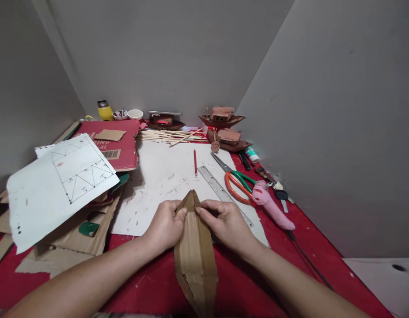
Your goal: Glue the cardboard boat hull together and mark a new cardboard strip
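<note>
A folded cardboard boat hull points away from me, its narrow tip at the far end and its near end running out of the frame. My left hand pinches the hull's left side close to the tip. On the opposite side, my right hand grips the edge at about the same height, thumb on the inside. Both sets of fingers are closed on the cardboard, partly hidden behind it. Beyond the tip, a red pencil and a steel ruler lie on a white paper sheet.
Scissors and a pink glue gun with a cord lie to the right. Finished model boats and thin wooden sticks are at the back. Stacked cardboard and a drawn sheet fill the left. Grey walls enclose the table.
</note>
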`<state>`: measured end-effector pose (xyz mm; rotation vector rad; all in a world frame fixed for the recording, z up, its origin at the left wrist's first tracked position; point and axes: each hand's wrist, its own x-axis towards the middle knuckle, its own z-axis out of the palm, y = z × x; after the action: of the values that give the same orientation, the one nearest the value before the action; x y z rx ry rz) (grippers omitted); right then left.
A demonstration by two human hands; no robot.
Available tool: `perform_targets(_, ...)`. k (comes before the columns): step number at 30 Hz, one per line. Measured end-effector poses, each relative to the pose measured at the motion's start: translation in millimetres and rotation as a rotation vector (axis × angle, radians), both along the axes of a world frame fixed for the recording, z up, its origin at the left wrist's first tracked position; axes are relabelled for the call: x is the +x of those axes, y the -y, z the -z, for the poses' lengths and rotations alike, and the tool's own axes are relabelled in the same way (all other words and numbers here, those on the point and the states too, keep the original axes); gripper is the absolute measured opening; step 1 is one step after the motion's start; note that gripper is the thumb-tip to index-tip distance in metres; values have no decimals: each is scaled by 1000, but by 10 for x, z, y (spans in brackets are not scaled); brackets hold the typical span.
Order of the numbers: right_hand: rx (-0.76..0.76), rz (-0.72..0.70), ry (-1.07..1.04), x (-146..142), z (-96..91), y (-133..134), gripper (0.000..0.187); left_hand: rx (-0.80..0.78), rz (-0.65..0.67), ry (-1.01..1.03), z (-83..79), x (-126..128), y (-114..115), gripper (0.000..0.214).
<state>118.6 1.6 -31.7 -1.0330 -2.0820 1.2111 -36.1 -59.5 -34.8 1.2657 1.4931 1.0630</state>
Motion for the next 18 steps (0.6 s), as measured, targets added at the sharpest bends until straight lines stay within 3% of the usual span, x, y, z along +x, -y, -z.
perform_targets(9,9,25,6,-15,-37,-7,25,-2,10,108,-33,-23,-16,28)
perform_targets(13,-76,64,-56,-38,-41,-33,23,15,43,178,-104,-48,-20,33)
perform_targets(18,-293,248,-289,-27,-86,-128,25,60,-20,298,-191,-91,-9,41)
